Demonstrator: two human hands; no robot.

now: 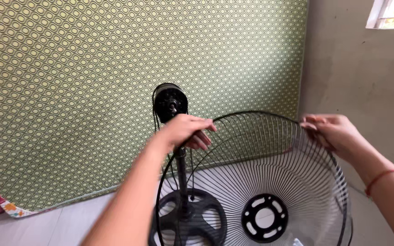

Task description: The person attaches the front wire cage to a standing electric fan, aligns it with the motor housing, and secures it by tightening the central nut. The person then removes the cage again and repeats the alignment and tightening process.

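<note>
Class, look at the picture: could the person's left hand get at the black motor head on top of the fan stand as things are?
Probably yes. The left hand grips the cage rim just below the motor head, with nothing visible between them, but it would have to let go of the wire fan cage first.

Glossy black wire fan guard (270, 155); matt plaster wall (356, 73).

The scene is lit evenly by soft daylight, which is admitted through a window (391, 13) at the upper right of the frame, where the panes are blown out to near white. The patterned panel (92, 91) across the upper left is rendered bright and sharp. Only faint shadows are cast on the grey wall (361, 77) at the right. Slight softness is seen along the lower edge, and no strong glare is noted.
</note>
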